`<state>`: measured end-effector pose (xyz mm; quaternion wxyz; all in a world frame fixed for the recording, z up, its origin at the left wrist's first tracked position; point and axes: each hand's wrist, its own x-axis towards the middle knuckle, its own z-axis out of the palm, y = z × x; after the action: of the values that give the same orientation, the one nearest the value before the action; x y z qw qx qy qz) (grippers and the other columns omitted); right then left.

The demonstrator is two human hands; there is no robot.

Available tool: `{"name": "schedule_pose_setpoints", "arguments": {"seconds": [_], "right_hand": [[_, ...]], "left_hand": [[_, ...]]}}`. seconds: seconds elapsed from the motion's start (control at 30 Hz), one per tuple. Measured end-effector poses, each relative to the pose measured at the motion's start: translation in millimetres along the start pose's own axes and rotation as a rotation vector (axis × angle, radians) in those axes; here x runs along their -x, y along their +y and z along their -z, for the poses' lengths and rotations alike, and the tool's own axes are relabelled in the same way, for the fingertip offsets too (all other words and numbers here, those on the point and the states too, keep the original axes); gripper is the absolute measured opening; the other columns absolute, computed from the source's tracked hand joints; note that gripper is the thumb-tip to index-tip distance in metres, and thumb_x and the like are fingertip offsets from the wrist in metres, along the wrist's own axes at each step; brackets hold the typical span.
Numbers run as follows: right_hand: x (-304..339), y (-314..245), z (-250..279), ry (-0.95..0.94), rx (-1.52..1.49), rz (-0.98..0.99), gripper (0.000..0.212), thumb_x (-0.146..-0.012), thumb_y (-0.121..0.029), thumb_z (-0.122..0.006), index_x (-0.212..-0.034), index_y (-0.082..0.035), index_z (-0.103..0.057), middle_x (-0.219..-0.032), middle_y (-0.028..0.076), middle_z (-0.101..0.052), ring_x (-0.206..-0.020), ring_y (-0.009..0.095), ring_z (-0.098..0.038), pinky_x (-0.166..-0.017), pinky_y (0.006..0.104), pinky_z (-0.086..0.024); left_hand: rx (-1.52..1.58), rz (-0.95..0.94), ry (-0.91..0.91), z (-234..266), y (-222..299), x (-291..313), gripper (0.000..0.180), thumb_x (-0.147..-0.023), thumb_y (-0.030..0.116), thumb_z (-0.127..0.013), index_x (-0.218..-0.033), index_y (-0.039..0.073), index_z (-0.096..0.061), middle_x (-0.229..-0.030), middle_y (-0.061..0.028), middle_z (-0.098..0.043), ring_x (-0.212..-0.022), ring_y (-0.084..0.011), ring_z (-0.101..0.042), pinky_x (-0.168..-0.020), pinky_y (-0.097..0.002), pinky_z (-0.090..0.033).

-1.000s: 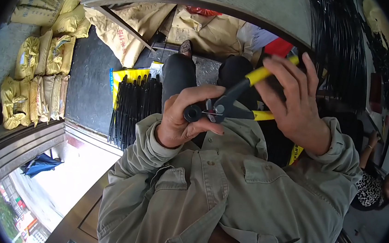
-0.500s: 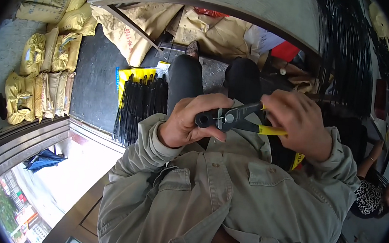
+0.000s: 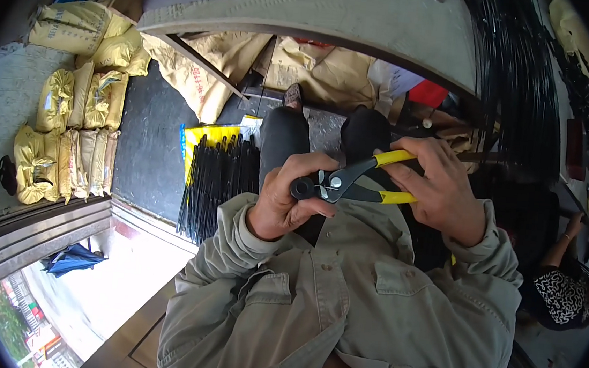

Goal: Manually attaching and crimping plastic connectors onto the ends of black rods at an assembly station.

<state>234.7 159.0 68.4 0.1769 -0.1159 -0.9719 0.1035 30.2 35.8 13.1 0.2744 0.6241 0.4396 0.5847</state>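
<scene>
Between the thumb and fingers of my left hand (image 3: 278, 195), which is closed, sits a small black round piece (image 3: 302, 187) with a hole in its end. My right hand (image 3: 443, 186) is closed around the spread yellow-sleeved handles of black-headed pliers (image 3: 352, 176). The head of the pliers meets the black piece just in front of my left fingers, over my lap. Whether the jaws grip the piece I cannot tell. Left of my knees lies a bundle of thin black strips (image 3: 217, 183) on a yellow bag (image 3: 197, 138).
A grey tabletop (image 3: 365, 13) spans the far side, with long black strands (image 3: 521, 78) hanging at its right. Stacked yellow sacks (image 3: 56, 103) line the left wall. Brown sacking (image 3: 319, 67) lies under the table. Another person (image 3: 561, 295) sits at far right.
My right fingers have shifted on the pliers, and more of the upper yellow handle shows. My left hand keeps its hold on the black piece. The whole view has tilted slightly.
</scene>
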Motion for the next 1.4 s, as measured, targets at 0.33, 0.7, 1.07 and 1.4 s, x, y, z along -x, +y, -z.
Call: {"name": "schedule_pose_setpoints", "arguments": {"seconds": [0.33, 0.7, 1.07, 1.4], "right_hand": [[-8.4, 1.9, -80.2, 0.198, -0.405, -0.093, 0.014, -0.072, -0.007, -0.063, -0.085, -0.002, -0.062, -0.078, 0.009, -0.052, -0.068, 0.021, -0.055, -0.059, 0.0297, -0.044], [-164.4, 210.9, -55.6, 0.695, -0.491, -0.703, 0.016, -0.074, -0.019, -0.066, -0.079, -0.003, -0.066, -0.076, 0.003, -0.062, -0.065, 0.012, -0.056, -0.057, 0.0256, -0.043], [-227.8, 286.8, -49.2, 0.286, 0.477, -0.791, 0.036, -0.071, -0.024, -0.069, -0.089, 0.003, -0.053, -0.087, 0.018, -0.060, -0.080, 0.036, -0.060, -0.067, 0.0423, -0.048], [-225.1, 304.7, -61.2, 0.381, 0.480, -0.667, 0.021, -0.073, -0.023, -0.065, -0.089, -0.010, -0.064, -0.094, 0.014, -0.055, -0.082, 0.032, -0.058, -0.068, 0.0416, -0.048]], "left_hand": [[-0.005, 0.145, 0.514, -20.9, -10.7, -1.4, 0.061, -0.092, 0.049, -0.025, -0.108, -0.005, -0.049, -0.068, -0.0076, -0.052, -0.054, -0.0109, -0.047, -0.051, -0.0220, -0.036], [0.081, 0.128, 0.375, -9.4, -24.9, -7.2, 0.064, -0.089, 0.054, -0.029, -0.103, -0.006, -0.047, -0.058, -0.0037, -0.042, -0.048, -0.0084, -0.038, -0.046, -0.0218, -0.029], [0.201, 0.192, 0.395, 25.9, -48.0, -9.7, 0.063, -0.089, 0.053, -0.030, -0.102, -0.007, -0.045, -0.059, -0.0058, -0.043, -0.047, -0.0099, -0.039, -0.046, -0.0233, -0.030], [0.215, 0.231, 0.426, 30.3, -50.6, -10.1, 0.064, -0.089, 0.054, -0.029, -0.101, -0.007, -0.044, -0.059, -0.0062, -0.043, -0.048, -0.0104, -0.039, -0.046, -0.0234, -0.031]]}}
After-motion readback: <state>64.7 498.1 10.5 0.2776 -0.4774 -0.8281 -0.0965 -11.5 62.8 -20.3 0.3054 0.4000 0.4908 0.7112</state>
